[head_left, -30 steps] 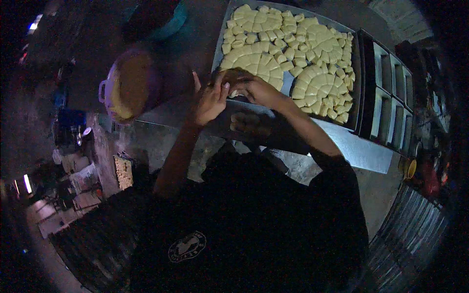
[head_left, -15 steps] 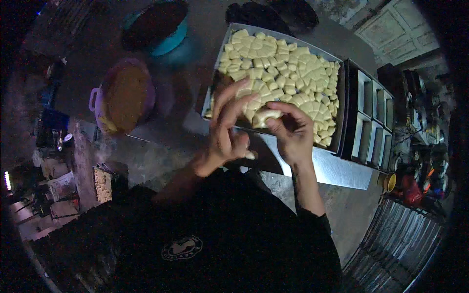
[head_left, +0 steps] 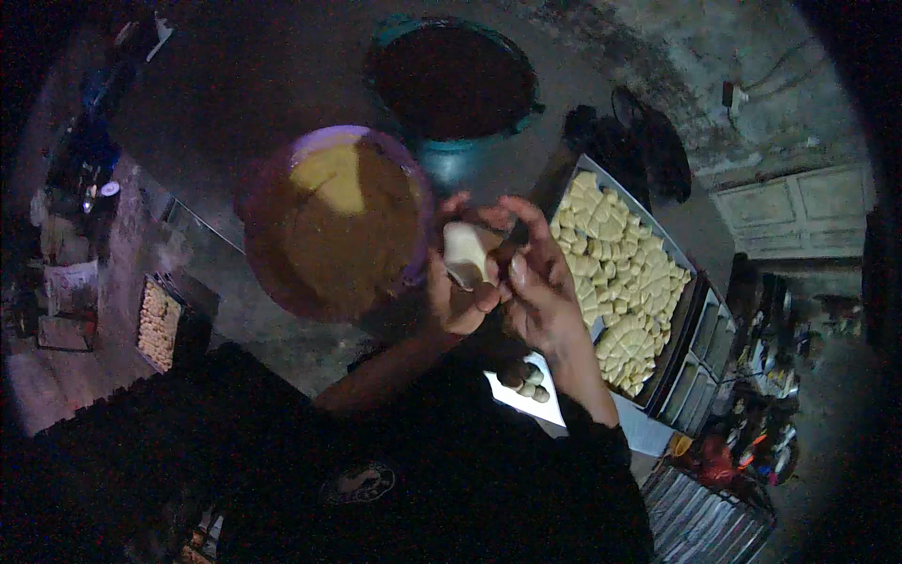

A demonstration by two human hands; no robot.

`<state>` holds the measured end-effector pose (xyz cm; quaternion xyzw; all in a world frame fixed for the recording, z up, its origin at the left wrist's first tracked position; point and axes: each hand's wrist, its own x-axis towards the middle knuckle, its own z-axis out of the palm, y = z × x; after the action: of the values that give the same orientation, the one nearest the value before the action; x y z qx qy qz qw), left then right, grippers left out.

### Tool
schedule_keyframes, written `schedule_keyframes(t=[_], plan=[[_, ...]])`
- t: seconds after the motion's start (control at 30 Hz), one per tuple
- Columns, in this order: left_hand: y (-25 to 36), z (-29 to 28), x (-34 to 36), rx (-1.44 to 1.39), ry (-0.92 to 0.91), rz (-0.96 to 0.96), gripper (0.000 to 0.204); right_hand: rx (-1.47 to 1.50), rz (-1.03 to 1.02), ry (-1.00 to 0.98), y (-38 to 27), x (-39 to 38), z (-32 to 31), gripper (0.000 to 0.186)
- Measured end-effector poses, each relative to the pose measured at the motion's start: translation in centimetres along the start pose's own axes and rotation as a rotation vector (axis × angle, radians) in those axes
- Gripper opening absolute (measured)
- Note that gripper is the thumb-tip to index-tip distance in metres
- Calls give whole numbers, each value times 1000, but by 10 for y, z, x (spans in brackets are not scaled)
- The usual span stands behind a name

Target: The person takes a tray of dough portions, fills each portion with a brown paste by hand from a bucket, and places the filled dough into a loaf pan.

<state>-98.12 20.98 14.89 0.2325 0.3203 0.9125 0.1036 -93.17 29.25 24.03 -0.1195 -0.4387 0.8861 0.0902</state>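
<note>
Dim light falls across a dark tabletop (head_left: 211, 141), with a wall (head_left: 789, 122) at far right. Fingers of the left hand (head_left: 456, 296) are closed around a pale dough piece (head_left: 466, 246), located just right of the purple basin (head_left: 324, 134). Fingers of the right hand (head_left: 540, 291) are curled, thumb toward the dough; whether they grip it cannot be determined. The left hand presumably cups the dough to leave its upper face accessible. The basin contains a brown mass (head_left: 338, 249); placement beside the left hand appears to keep the contents within short reach.

Near the right forearm, dough balls (head_left: 537, 387) rest on a bright sheet (head_left: 507, 395), partly obscured. To the right, a tray (head_left: 576, 167) carries closely packed dough pieces (head_left: 625, 273); rectangular pans (head_left: 697, 352) adjoin it. A teal basin (head_left: 449, 160) stands beyond the hands. The purple basin restricts leftward hand movement.
</note>
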Motion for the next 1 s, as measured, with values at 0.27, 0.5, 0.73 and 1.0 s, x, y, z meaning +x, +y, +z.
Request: schedule_keyframes(t=[0.27,0.5,0.73,1.0], plan=[[50,-56,24,555,172,-227,50,-2202,-449,-310,4,199,-46,52],[80,-66,32,272,248,-512,30,-1733,-303,-164,11,200,-49,46],[72,-48,33,134,175,-671,31,-471,-22,61,3,67,13,41],[73,45,-16,-350,150,-913,37,-591,-232,106,-21,-88,-47,31]])
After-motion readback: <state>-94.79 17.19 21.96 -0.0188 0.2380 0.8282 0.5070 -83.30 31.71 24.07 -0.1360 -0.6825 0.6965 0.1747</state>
